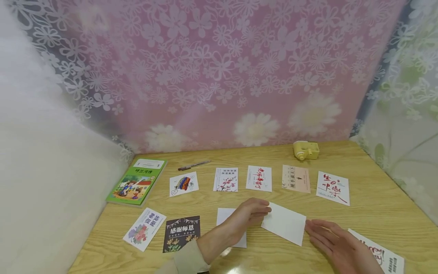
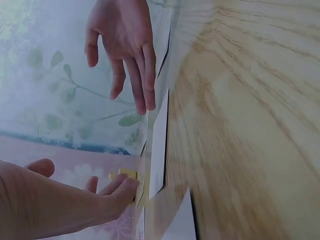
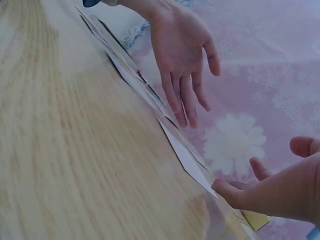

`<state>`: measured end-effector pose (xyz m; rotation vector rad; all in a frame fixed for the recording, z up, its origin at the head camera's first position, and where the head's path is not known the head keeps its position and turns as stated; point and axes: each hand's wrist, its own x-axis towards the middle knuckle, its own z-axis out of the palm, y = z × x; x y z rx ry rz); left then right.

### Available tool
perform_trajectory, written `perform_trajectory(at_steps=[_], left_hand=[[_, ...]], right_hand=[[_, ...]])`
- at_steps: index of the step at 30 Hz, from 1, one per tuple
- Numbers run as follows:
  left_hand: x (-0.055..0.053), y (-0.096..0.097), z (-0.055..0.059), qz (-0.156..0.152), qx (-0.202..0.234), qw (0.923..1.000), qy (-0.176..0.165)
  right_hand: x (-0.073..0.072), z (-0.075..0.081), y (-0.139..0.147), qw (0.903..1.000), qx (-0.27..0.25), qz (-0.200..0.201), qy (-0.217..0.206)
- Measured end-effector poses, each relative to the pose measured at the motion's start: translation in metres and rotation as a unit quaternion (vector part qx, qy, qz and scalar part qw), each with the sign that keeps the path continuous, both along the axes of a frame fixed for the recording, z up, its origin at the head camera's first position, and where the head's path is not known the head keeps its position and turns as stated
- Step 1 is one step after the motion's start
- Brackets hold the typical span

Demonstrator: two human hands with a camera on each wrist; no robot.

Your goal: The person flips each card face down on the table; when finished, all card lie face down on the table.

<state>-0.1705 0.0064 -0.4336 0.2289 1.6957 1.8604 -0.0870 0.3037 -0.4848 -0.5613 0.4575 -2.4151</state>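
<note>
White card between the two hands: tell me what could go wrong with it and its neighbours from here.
The white card might turn askew if the left hand and right hand, at opposite edges, push unevenly. The left hand could drag the other white card, which it partly hides in the head view. The right arm may brush the lower-right card beside it.

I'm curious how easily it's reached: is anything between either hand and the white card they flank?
Nothing visible: the left hand and right hand are at opposite edges of the card, with no object between.
</note>
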Motion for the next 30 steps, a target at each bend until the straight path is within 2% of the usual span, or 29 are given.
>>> perform_trajectory(at_steps=[5, 9, 12, 18, 22, 25, 28, 29, 30], left_hand=[[0.001, 0.018, 0.007, -0.011, 0.011, 0.9999, 0.004], [0.001, 0.036, 0.008, -0.022, 0.021, 0.9995, 0.003], [0.0, 0.052, 0.008, -0.034, 0.025, 0.9991, -0.002], [0.002, 0.082, 0.006, -0.053, 0.025, 0.998, -0.021], [0.008, 0.098, 0.004, -0.057, 0.025, 0.9974, -0.037], [0.012, 0.109, 0.003, -0.062, 0.024, 0.9968, -0.046], [0.016, 0.121, 0.004, -0.061, 0.015, 0.9966, -0.052], [0.017, 0.125, 0.004, -0.059, 0.009, 0.9969, -0.052], [0.019, 0.129, 0.003, -0.057, 0.0, 0.9971, -0.051]], right_hand=[[0.0, -0.001, 0.008, 0.998, -0.048, 0.016, 0.037], [0.0, -0.003, 0.022, 0.9971, -0.052, 0.031, 0.046], [0.002, -0.006, 0.036, 0.9972, -0.057, 0.038, 0.03], [0.009, -0.019, 0.064, 0.9923, -0.105, 0.065, 0.005], [0.016, -0.023, 0.079, 0.9918, -0.098, 0.08, -0.015], [0.024, -0.025, 0.093, 0.9909, -0.096, 0.07, -0.064], [0.033, -0.029, 0.113, 0.9873, -0.104, 0.039, -0.113], [0.036, -0.031, 0.12, 0.987, -0.11, 0.037, -0.111], [0.039, -0.035, 0.125, 0.9891, -0.113, 0.038, -0.087]])
